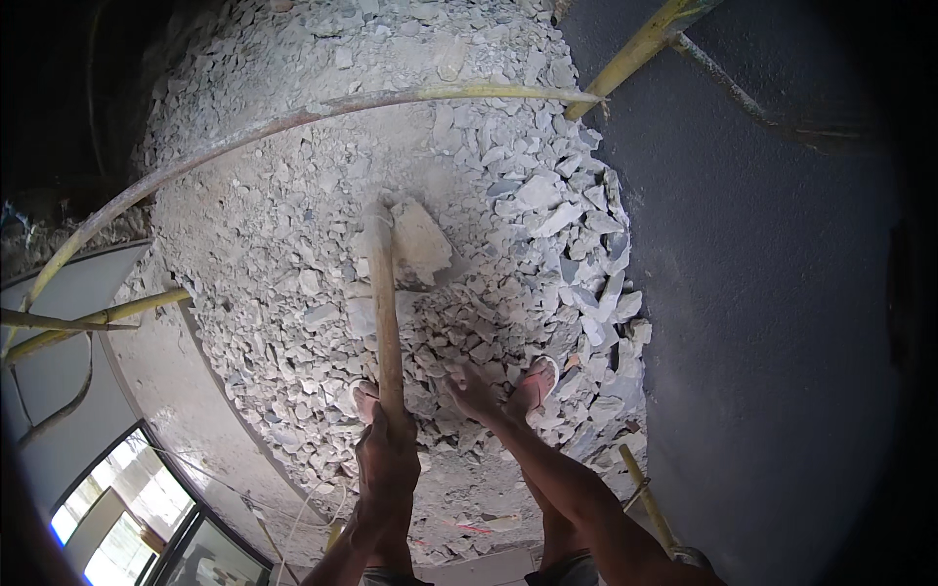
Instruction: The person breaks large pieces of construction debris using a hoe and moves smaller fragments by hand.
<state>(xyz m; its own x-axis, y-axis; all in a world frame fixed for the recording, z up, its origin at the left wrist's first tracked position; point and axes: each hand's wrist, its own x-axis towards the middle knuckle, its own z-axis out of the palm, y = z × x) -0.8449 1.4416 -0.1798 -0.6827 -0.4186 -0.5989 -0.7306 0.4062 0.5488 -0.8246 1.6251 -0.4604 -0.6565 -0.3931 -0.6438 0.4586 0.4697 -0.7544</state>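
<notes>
My left hand (386, 451) is wrapped round the lower end of a long wooden handle of a sledgehammer (388, 332). The handle points away from me, and its dust-covered head (379, 217) is down at the left side of a large pale chunk of broken concrete (420, 242). Dust blurs the head's outline. My right hand (473, 395) is off the handle, low over the rubble beside my right foot, fingers loosely apart and seemingly holding nothing.
Broken concrete rubble (274, 361) spreads under my sandalled feet. A curved yellow pole (322, 109) crosses beyond, joining an upright yellow pole (635, 63) at right. More yellow poles (107, 317) stand left. A dark grey wall (752, 293) is right, a window (127, 508) lower left.
</notes>
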